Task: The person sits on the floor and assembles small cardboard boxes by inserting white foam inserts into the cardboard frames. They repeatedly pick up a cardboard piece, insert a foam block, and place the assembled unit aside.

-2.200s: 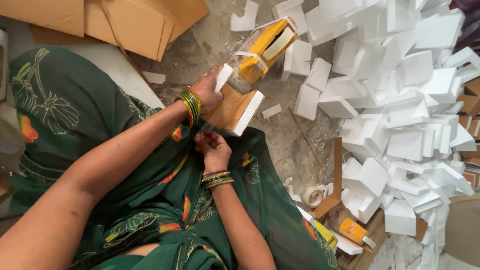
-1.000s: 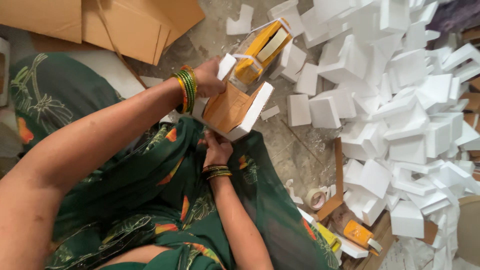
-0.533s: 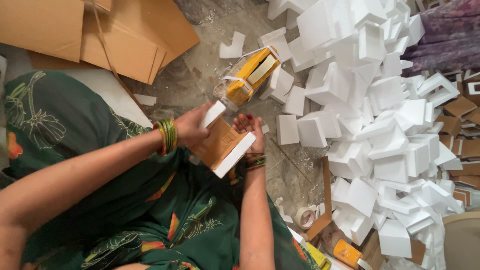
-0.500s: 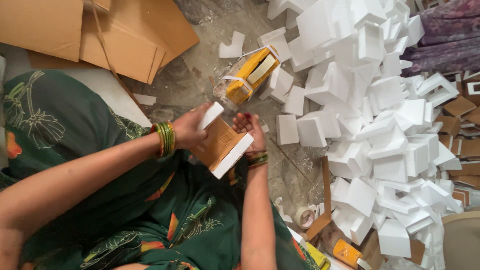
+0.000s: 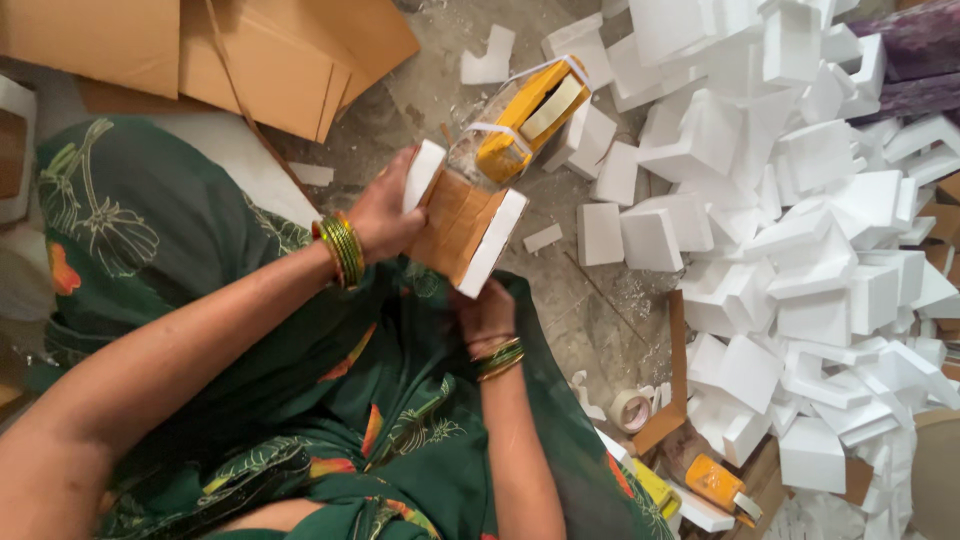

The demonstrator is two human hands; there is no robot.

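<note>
Brown cardboard sheets (image 5: 270,60) lie at the far left on the floor. Next, the left hand (image 5: 385,215) grips one white foam end of a small brown box (image 5: 462,225). The box is tilted above the green lap. Under it sits the right hand (image 5: 485,315), probably holding the lower corner, but its fingers are hidden. A big heap of white foam blocks (image 5: 800,230) fills the right side.

right hand (image 5: 487,315) fingers hidden under cardboard piece (image 5: 455,222); foam pile (image 5: 800,200) cut off at right edge.
</note>
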